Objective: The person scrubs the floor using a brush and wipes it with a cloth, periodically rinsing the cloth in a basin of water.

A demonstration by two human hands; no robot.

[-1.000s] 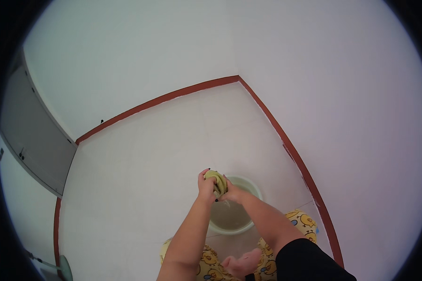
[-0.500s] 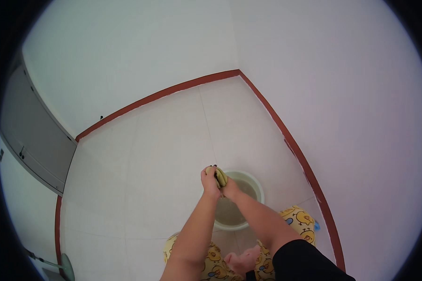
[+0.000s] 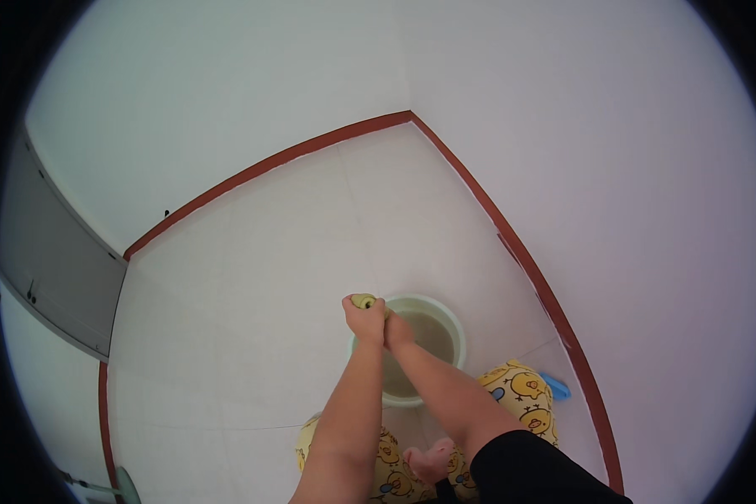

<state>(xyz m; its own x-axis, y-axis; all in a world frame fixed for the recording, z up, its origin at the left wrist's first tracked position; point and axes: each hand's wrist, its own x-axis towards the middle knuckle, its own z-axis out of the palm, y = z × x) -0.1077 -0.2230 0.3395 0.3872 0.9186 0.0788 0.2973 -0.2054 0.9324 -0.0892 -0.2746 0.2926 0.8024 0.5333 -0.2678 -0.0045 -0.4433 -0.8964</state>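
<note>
Bunched tightly in my two hands is a yellow-green cloth (image 3: 363, 300), its rolled end sticking out past my fingers. My left hand (image 3: 365, 321) is closed around it, and my right hand (image 3: 398, 330) grips just beside and below, the two touching. Fingers hide most of the cloth. Both hands are above the left part of a pale green round basin (image 3: 455, 324), which holds murky grey-brown water (image 3: 428, 353).
My knees in yellow duck-print trousers (image 3: 525, 395) flank the basin, with a bare foot (image 3: 429, 461) between them. A blue slipper (image 3: 555, 386) lies by the right wall. Red-brown skirting (image 3: 269, 160) borders the tiled floor. A grey door (image 3: 59, 244) stands left.
My hands have shifted slightly left and turned, and the cloth now looks more tightly rolled. The whole view has moved a little, and more of the blue slipper shows.
</note>
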